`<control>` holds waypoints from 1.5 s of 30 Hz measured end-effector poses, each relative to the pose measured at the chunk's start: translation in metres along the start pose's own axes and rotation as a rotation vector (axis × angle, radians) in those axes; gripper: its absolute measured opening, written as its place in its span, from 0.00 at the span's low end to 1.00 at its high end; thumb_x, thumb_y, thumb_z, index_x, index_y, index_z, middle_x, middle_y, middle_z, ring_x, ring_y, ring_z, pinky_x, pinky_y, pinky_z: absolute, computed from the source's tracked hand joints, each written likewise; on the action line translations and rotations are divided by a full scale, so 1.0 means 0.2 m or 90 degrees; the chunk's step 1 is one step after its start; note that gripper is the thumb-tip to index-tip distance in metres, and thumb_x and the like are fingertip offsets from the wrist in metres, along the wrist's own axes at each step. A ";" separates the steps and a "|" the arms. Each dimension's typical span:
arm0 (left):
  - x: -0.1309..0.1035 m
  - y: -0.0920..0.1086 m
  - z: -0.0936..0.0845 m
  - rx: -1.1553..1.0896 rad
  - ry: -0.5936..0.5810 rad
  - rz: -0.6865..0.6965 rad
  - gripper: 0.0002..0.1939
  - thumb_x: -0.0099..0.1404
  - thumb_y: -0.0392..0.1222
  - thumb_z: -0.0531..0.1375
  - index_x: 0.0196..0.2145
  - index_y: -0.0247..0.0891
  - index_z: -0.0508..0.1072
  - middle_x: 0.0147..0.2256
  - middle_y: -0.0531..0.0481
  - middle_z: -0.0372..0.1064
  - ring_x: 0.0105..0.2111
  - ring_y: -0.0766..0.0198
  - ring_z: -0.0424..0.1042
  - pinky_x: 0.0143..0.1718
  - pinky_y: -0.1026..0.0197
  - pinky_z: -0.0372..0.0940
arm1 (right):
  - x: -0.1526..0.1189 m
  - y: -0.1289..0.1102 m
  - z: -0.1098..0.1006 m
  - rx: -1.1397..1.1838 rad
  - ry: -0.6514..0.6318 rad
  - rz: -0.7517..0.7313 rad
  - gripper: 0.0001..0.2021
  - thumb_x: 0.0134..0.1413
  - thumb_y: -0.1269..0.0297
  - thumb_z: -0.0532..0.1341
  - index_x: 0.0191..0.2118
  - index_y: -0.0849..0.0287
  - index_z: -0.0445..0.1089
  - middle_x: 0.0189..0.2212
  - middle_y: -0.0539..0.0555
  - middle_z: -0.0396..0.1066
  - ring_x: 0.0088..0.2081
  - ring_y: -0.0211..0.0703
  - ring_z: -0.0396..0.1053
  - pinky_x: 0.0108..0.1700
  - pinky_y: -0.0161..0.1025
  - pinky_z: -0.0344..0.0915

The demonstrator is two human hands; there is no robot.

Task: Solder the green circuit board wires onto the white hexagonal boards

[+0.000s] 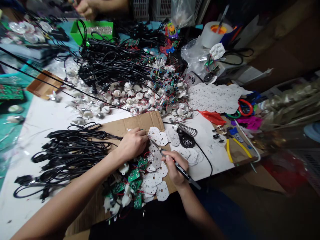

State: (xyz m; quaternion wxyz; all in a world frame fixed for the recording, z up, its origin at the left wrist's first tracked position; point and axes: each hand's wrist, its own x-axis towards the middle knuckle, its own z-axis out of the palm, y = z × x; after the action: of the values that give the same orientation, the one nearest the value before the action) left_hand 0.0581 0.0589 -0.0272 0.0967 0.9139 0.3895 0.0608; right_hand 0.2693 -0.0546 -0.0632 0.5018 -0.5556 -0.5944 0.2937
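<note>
Right fingers (172, 160) closed in a pen grip round a slim soldering iron (185, 174), held over the cardboard's (135, 120) right-hand part. Left hand (132, 144) at about ten o'clock from them, fingers bent down; cannot tell whether they pinch anything, contact hidden. Iron's long axis runs ten-to-eleven o'clock down to between four and five, tip end towards the left fingertips, dark butt out past the right palm. Exact tip contact too small to read. Judged light, stiff, not slippery on the grip; shaft end likely hot and the tip easily harmed, so hold only by the dark handle, well behind the metal. Cord may tug. White plates (153, 179) at eight o'clock from the right hand: thin, stiff, apt to slide on one another. Beyond, nearer nine, green circuit boards (134, 175) with fine wires, probably fragile at the joints. Coiled spring holder (187, 130) at one o'clock; yellow-handled pliers (228, 150) at two to three. Bundled black cables (72, 155) out at nine, limp, best gathered mid-bundle.
</note>
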 end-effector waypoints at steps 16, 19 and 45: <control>-0.01 0.00 0.01 -0.004 0.056 -0.001 0.10 0.69 0.32 0.59 0.34 0.36 0.81 0.29 0.46 0.73 0.32 0.58 0.67 0.34 0.58 0.63 | -0.01 0.01 0.00 0.026 0.029 0.046 0.11 0.69 0.63 0.58 0.45 0.55 0.79 0.29 0.52 0.80 0.30 0.43 0.79 0.31 0.38 0.76; -0.02 0.00 0.02 -0.005 0.058 0.002 0.11 0.69 0.33 0.59 0.35 0.37 0.82 0.29 0.46 0.73 0.32 0.58 0.67 0.34 0.59 0.63 | -0.01 0.01 0.00 0.025 0.028 0.046 0.11 0.69 0.64 0.58 0.45 0.54 0.79 0.29 0.52 0.80 0.30 0.43 0.79 0.30 0.38 0.76; -0.04 -0.02 0.02 0.003 0.032 0.028 0.13 0.71 0.34 0.57 0.41 0.40 0.82 0.31 0.47 0.71 0.32 0.59 0.65 0.32 0.59 0.60 | 0.03 -0.03 0.01 -0.035 0.011 -0.047 0.09 0.67 0.69 0.58 0.44 0.55 0.77 0.28 0.51 0.81 0.31 0.43 0.79 0.40 0.42 0.76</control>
State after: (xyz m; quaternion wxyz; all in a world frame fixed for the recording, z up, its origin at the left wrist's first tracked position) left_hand 0.0516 0.0549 -0.0325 0.0836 0.9208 0.3714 0.0847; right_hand 0.2658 -0.0492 -0.0568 0.5018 -0.5491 -0.6183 0.2536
